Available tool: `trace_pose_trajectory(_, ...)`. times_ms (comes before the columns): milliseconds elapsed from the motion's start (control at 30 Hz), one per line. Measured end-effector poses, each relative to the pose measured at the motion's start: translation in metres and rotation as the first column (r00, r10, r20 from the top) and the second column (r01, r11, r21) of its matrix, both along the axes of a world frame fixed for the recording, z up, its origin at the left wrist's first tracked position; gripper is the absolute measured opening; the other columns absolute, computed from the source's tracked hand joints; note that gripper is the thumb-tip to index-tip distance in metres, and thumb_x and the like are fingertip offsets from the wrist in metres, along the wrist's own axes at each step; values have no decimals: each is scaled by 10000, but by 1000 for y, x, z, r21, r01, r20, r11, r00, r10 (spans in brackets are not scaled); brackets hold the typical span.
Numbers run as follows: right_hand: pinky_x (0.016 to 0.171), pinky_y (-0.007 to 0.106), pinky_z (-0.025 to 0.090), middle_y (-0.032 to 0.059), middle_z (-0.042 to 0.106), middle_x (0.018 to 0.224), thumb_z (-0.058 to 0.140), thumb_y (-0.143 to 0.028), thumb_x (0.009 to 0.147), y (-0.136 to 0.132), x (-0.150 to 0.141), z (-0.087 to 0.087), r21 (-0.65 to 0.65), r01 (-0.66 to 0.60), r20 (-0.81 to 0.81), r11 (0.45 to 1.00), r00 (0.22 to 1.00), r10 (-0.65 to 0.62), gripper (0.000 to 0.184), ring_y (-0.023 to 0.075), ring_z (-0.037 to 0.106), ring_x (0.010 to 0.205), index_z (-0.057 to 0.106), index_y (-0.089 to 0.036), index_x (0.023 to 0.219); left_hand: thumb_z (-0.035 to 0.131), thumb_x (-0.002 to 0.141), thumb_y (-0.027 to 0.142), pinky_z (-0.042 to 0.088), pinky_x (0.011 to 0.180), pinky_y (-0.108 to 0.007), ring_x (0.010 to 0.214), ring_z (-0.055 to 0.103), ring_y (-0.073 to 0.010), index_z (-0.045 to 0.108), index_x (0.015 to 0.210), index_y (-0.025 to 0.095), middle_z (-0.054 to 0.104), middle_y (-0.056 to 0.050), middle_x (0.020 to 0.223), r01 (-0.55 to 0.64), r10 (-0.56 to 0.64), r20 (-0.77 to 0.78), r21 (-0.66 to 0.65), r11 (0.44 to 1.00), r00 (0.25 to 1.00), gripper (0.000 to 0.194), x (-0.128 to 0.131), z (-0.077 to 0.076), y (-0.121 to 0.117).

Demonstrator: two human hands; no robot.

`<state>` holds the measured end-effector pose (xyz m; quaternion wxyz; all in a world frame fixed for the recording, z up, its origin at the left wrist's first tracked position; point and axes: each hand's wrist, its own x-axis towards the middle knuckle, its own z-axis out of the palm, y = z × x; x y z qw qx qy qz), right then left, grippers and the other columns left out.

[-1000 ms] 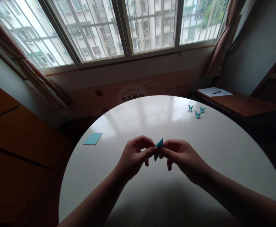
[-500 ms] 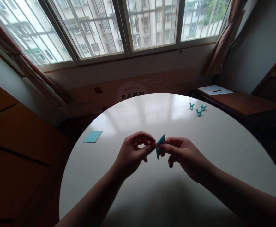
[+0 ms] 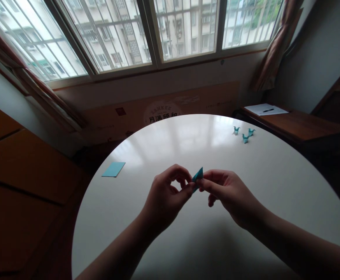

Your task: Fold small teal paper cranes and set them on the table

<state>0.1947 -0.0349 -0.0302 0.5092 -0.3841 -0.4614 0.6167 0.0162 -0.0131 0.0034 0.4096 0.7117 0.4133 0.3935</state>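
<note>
A small folded piece of teal paper (image 3: 198,175) is held up over the white round table (image 3: 170,249), pinched between both hands. My left hand (image 3: 169,190) grips its left side with thumb and fingertips, the thumb low on the paper. From the right, my right hand (image 3: 226,189) pinches the same paper between thumb and forefinger, its other fingers curled below. The fingertips hide part of the folds. To the left lies a flat stack or sheet of square teal paper (image 3: 113,169). Three small folded teal paper birds (image 3: 245,138) stand at the far right of the table.
Behind the table's right side, a brown wooden desk (image 3: 310,126) holds white paper (image 3: 260,109) with a dark pen (image 3: 269,110) on it. A printed cardboard panel (image 3: 216,97) leans below the barred window. An orange-brown cabinet (image 3: 18,186) stands at the left.
My left thumb and fingers have moved right and now cover the paper's lower left part. Less of its lower point shows. The right hand has barely moved.
</note>
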Motion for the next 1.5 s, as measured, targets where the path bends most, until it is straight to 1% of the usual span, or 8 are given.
trace_pose_trajectory(133,533,197,485,39,717,829,781,-281,833,1,1,-2,14,-5,17,1000,1000,5,133,149,609,736,810,-219,947,702,838,203,440,459,-202,594,518,-115,651,793,159,604,-7,703,48,-48,-15,40,998,999,81,-1,-2,1)
trace_pose_trajectory(400,535,199,498,37,712,829,775,-274,848,2,3,-4,47,-20,34,999,999,19,169,149,614,728,808,-224,1006,736,828,199,483,473,-203,698,631,-162,784,901,175,709,-63,817,40,-42,23,77,996,999,91,-2,-5,6)
trace_pose_trajectory(567,541,198,508,50,734,885,783,-282,848,1,4,-1,60,-53,64,997,997,49,232,176,640,806,794,-244,1077,767,776,212,464,402,-191,581,555,-130,740,813,157,650,-28,710,-27,33,86,-64,998,996,71,0,-6,7)
trace_pose_trajectory(700,530,194,504,49,726,883,779,-324,857,3,4,-1,49,-11,76,999,997,8,217,163,635,777,797,-236,1054,820,726,211,439,375,-164,605,569,-136,604,813,178,650,-1,715,22,50,261,-264,964,964,235,3,-6,6)
trace_pose_trajectory(833,521,195,501,39,704,829,778,-335,858,3,4,-1,50,1,92,999,996,-5,210,153,625,734,799,-223,1034,846,718,246,432,390,-149,636,589,-136,648,926,162,694,-28,767,74,67,327,-400,913,943,299,4,-7,8)
trace_pose_trajectory(1000,521,206,506,48,722,843,781,-317,849,3,6,1,98,-14,165,995,986,-2,218,154,617,711,800,-215,1041,827,747,317,417,390,-143,592,542,-113,748,812,122,654,-34,690,113,-9,241,-424,899,971,220,1,-6,11)
trace_pose_trajectory(1300,489,209,515,106,736,947,769,-399,850,2,6,7,-9,-23,93,1000,995,24,284,179,611,770,796,-185,1034,866,673,325,366,375,-135,568,482,-93,734,756,126,630,-24,695,73,127,321,-543,837,939,253,-1,-4,10)
trace_pose_trajectory(1500,476,203,506,88,730,902,779,-390,841,2,6,3,41,-20,102,999,995,16,271,175,618,748,795,-190,1023,835,730,333,381,384,-140,584,525,-110,775,818,131,656,-35,678,84,56,283,-459,884,957,228,-1,-5,9)
